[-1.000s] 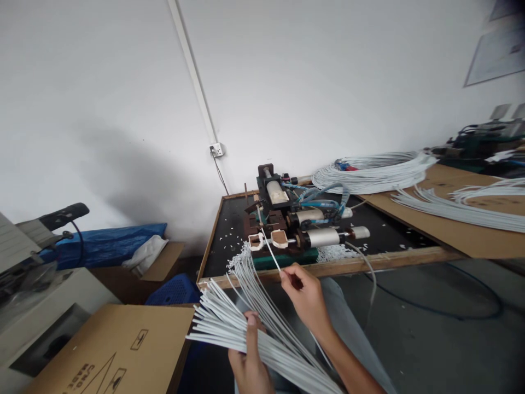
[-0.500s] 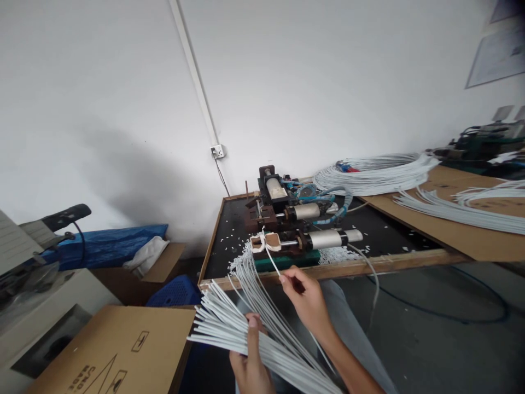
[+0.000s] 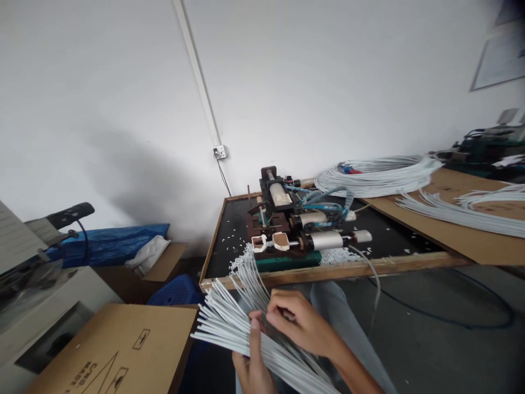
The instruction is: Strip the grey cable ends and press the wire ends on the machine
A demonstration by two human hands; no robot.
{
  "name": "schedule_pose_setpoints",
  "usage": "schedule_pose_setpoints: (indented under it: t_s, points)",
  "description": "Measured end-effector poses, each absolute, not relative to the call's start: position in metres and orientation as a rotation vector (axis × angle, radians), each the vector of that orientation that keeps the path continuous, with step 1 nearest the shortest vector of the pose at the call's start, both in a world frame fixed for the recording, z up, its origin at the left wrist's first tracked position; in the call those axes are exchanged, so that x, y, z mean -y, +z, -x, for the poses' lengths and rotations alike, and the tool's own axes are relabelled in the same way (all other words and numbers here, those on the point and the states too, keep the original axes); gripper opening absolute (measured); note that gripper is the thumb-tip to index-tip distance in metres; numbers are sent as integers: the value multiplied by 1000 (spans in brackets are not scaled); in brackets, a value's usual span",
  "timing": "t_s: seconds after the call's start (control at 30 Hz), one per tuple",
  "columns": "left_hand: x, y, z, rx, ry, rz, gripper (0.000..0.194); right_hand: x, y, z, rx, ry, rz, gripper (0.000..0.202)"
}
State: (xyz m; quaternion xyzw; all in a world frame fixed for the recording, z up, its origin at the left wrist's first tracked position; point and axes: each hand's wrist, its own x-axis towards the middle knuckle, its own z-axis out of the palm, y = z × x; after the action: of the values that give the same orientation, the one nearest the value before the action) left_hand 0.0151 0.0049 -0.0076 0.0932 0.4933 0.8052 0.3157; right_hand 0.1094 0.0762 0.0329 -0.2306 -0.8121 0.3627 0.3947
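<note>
wire bundle (image 3: 229, 323) is clamped by left hand (image 3: 255, 364), right hand (image 3: 303, 323) curled, grip unclear; hanging strands (image 3: 251, 278) could be snagged through crowding.

Wire bundle (image 3: 283, 361) — cut off below, poster (image 3: 501, 60) — cut off at right.

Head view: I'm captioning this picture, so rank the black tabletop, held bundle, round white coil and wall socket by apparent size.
1. Black tabletop
2. Held bundle and round white coil: unsure, the bundle is nearer the camera
3. Wall socket
</note>
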Motion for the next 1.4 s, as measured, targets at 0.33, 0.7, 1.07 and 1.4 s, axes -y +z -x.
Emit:
schedule_pose_setpoints:
  t_s: [0.33, 0.7, 1.07, 1.4]
  points:
    - [-5, -10, -10, -1256, 2056, -291, 38, -72, 37, -111, 2118, 1101, 420, 36]
    - [-4, -12, -11, -1346, 2054, -242, 41, -83, 25, -124, 1847, 862, 583, 31]
    - [-4, -6, -12, -1324, 2059, -212, 40, -97, 7, -113, 1556, 491, 771, 27]
    - [-9, -20, 1, -1280, 2045, -151, 46, -109, 9, -105, 1561, 476, 816, 30]
